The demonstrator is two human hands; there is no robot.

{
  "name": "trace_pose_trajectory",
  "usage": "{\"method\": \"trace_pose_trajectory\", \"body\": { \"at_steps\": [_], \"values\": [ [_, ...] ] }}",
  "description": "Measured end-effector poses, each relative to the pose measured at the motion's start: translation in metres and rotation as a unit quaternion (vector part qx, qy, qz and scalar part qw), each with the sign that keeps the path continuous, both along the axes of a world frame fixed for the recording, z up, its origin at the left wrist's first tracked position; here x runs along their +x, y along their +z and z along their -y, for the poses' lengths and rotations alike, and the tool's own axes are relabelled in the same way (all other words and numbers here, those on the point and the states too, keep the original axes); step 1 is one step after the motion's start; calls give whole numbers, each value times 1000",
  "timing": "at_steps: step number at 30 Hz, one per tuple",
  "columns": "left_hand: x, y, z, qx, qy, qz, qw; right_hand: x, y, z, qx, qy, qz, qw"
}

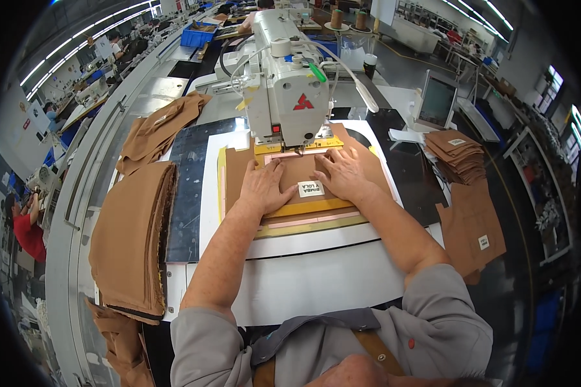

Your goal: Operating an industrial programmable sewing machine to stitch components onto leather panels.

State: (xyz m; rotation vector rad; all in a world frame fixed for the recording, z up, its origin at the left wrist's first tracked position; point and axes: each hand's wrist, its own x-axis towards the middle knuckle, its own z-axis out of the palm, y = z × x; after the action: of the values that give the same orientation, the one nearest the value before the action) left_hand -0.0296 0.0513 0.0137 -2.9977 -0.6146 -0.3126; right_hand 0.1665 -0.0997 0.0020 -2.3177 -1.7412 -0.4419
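A brown fabric panel (295, 171) lies flat under the head of a white industrial sewing machine (294, 97). My left hand (263, 185) rests on the panel's left part, palm down with fingers spread. On the right part lies my right hand (343, 174), its fingers also stretched over the cloth. Between them a small white label (311, 188) with dark print sits on the panel. A yellow strip (313, 208) crosses the cloth just nearer than the label, and a yellow clamp bar (329, 143) runs beneath the needle area.
A thick stack of brown pieces (126, 238) stands at left, with loose brown pieces (158, 129) behind it. At right are another brown stack (455, 158), a labelled brown piece (471, 222) hanging over the edge, and a screen (438, 98). Thread cones (336, 20) stand behind.
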Motion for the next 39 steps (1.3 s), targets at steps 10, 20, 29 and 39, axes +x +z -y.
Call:
{"method": "trace_pose_trajectory", "body": {
  "at_steps": [10, 20, 29, 39],
  "values": [
    [-15, 18, -1, -19, 68, -40, 997, -27, 7, -8, -38, -63, -26, 997],
    [-24, 11, -8, 13, 111, -33, 993, -32, 9, -15, -45, -25, -68, 996],
    [-35, 13, -13, 22, 120, -22, 992, -34, -7, -24, 59, 55, -56, 995],
    [-44, 13, -18, 34, 131, -15, 991, -55, 14, -30, -27, 19, -58, 998]
  ]
}}
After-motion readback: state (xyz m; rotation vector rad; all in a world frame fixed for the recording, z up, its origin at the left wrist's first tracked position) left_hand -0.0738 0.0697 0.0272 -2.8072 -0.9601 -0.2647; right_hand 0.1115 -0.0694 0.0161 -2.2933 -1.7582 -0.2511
